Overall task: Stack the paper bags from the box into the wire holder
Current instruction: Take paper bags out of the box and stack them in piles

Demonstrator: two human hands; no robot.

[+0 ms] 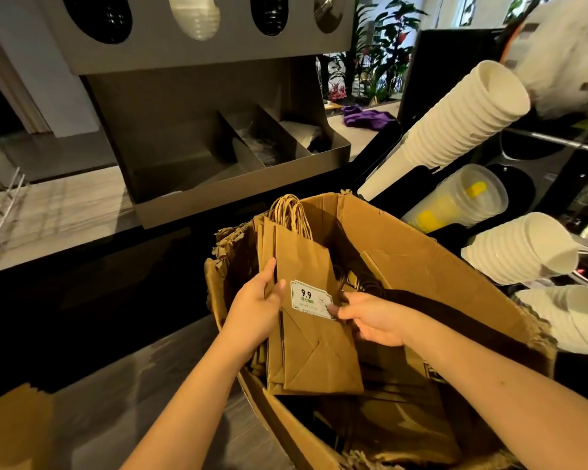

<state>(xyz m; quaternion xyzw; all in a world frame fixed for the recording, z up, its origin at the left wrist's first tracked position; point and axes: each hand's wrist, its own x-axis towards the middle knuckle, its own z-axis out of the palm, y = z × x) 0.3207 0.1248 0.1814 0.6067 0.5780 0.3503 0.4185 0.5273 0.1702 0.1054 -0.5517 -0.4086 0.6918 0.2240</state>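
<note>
A bundle of flat brown paper bags (306,266) with twisted paper handles and a white "9.9" sticker is held over the open cardboard box (431,262). My left hand (257,305) grips the bundle's left edge, thumb on top. My right hand (375,318) pinches its right edge beside the sticker. More brown bags (404,422) lie dark in the bottom of the box. The wire holder (4,201) stands on the pale counter at the far left, blurred and partly cut off.
A grey metal dispenser unit (218,140) with open compartments stands behind the box. Stacks of white paper cups (455,130) and clear plastic cups (455,198) jut from a rack at the right. A brown cardboard piece (11,432) lies at bottom left.
</note>
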